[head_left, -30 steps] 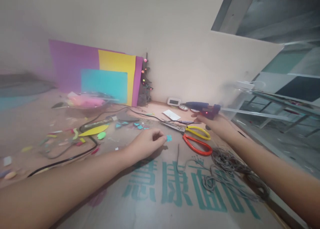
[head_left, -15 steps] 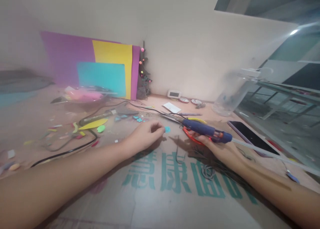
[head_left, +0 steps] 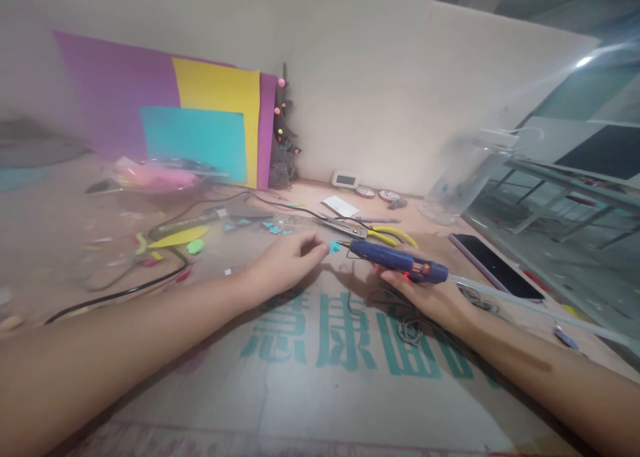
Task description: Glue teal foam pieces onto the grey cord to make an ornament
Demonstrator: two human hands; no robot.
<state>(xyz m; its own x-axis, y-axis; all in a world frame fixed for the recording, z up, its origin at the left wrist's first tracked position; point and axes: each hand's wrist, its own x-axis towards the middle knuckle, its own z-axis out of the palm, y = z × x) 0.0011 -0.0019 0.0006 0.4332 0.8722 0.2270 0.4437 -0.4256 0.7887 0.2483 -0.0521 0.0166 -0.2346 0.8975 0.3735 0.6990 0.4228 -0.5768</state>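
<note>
My left hand [head_left: 290, 262] pinches a small turquoise flower-shaped piece [head_left: 334, 247] between thumb and forefinger, just above the table. My right hand [head_left: 417, 287] is wrapped round a blue hot glue gun [head_left: 387, 256], its nozzle pointing left. The nozzle tip is at the flower piece; whether they touch I cannot tell. A long clear glue stick [head_left: 505, 297] runs out of the gun's rear, above my right forearm. Scissors with yellow handles [head_left: 390, 234] lie just behind the gun. More small turquoise pieces [head_left: 273, 228] rest beyond my left hand.
A black cable [head_left: 120, 304] crosses the left side among coloured scraps and a yellow leaf shape [head_left: 180, 238]. Coloured sheets [head_left: 195, 144] lean on the wall. At the right are a phone [head_left: 495, 267], a clear plastic container [head_left: 450, 184] and the table's edge.
The glue gun has moved left, bringing its nozzle to the turquoise flower piece. My left hand keeps its pinch. The scissors behind the gun show more fully, and the view has shifted slightly.
</note>
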